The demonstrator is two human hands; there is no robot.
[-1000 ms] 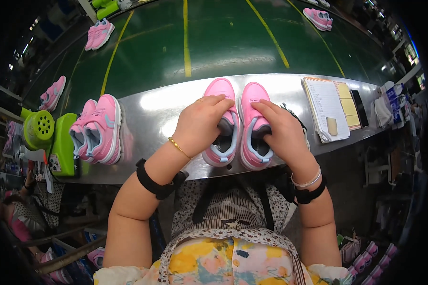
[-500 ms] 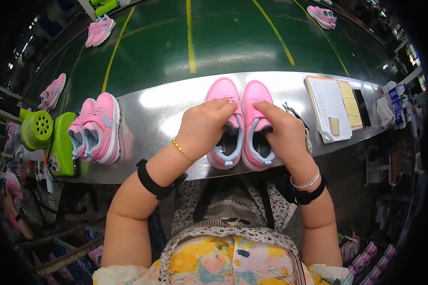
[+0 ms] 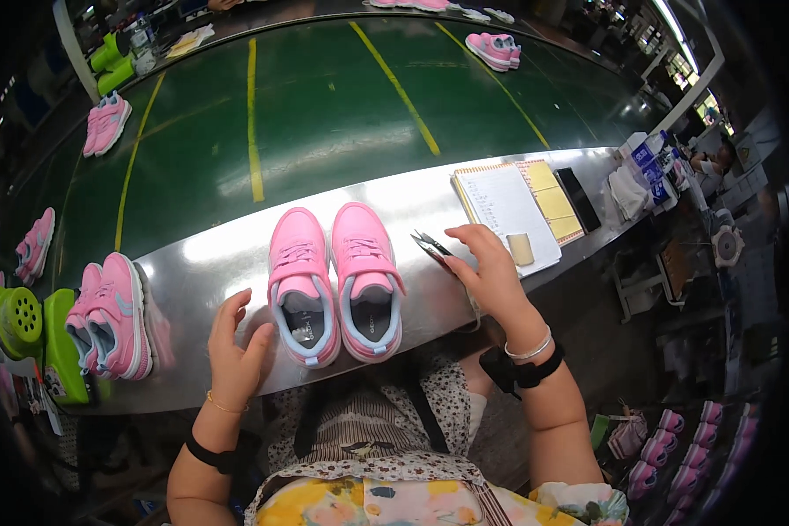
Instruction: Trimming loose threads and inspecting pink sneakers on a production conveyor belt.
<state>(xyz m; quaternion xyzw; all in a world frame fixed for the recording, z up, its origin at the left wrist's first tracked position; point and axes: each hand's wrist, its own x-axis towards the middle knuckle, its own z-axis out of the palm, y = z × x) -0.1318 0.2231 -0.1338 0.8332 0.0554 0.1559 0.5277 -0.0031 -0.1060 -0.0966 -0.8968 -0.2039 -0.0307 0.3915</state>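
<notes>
Two pink sneakers [image 3: 366,263] stand side by side on the metal edge of the bench, toes pointing away from me, with pale blue lining and dark insoles. To the left of them, my left hand [image 3: 239,351] is open, thumb and fingers apart, holding nothing. On the right, my right hand [image 3: 497,279] is open beside a small pair of thread snips [image 3: 431,246], its thumb at the handle end and its index finger stretched above. The snips lie on the metal with their blades pointing left.
Another pink pair [image 3: 118,320] stands at the left beside a bright green device [image 3: 60,337]. Notebooks [image 3: 508,210] and a black flat object [image 3: 579,198] lie at the right. Beyond stretches a green conveyor surface [image 3: 316,114] with yellow lines, carrying more pink shoes [image 3: 494,51].
Both hands have let go of the sneakers. My left hand has drawn back to their left; my right has moved right to the snips. The whole view has shifted.
</notes>
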